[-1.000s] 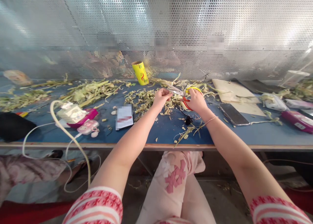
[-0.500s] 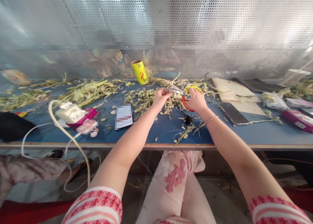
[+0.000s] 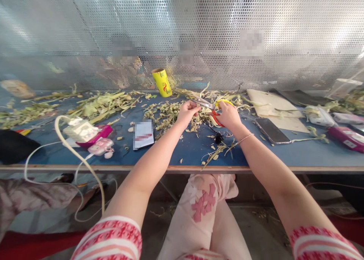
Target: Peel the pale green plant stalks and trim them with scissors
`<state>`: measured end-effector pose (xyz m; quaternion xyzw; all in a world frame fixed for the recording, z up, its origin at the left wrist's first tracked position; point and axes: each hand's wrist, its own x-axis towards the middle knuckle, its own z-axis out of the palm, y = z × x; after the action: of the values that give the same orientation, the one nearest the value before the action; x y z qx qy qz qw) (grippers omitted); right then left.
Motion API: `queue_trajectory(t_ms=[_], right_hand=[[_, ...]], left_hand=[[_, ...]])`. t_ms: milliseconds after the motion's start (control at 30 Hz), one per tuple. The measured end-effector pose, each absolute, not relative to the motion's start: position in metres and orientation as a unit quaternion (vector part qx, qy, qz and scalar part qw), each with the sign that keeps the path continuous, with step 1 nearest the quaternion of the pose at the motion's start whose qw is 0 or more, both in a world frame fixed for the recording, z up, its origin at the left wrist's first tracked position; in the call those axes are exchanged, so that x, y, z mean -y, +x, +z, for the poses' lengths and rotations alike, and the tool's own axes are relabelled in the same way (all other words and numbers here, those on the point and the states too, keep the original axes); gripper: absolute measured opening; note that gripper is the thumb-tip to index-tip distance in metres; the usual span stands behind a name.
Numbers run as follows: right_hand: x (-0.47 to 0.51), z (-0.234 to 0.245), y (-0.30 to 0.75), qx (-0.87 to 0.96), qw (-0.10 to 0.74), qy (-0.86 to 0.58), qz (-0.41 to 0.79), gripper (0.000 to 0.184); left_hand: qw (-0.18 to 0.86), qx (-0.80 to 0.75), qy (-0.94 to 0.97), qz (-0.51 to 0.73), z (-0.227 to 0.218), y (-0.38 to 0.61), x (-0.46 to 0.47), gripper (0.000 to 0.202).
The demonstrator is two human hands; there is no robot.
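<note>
My right hand (image 3: 229,115) grips a pair of scissors (image 3: 207,104) with one yellow handle and one red handle. Their metal blades point left, toward the fingertips of my left hand (image 3: 187,113). The left fingers are pinched together close to the blades; whatever lies between them is too small to make out. Beneath both hands, a heap of pale green dried plant scraps (image 3: 167,116) spreads over the blue tabletop (image 3: 176,154). A small black object (image 3: 218,138) with a thin dark strand lies below the scissors.
A yellow tube (image 3: 162,83) leans at the back near a perforated metal panel (image 3: 187,21). Left are a pixelated card (image 3: 143,135), a charger on a magenta block (image 3: 95,136) and a looping cable (image 3: 82,154). Right are a phone (image 3: 272,130) and brown cardboard (image 3: 265,101).
The red scissor handle has moved slightly toward the yellow one. Both hands stay in nearly the same place, and the view has shifted very little.
</note>
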<state>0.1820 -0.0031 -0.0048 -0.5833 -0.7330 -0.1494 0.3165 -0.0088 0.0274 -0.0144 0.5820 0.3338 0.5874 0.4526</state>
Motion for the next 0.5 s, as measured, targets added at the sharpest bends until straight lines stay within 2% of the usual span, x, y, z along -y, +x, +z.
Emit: queue_trajectory(t_ms=[500], right_hand=[[0.0004,-0.0023,0.1849,0.722,0.343,-0.59,-0.113,0.04]], left_hand=[[0.446,-0.337,0.578,0.595,-0.0129,-0.0081,-0.0259,0.026]])
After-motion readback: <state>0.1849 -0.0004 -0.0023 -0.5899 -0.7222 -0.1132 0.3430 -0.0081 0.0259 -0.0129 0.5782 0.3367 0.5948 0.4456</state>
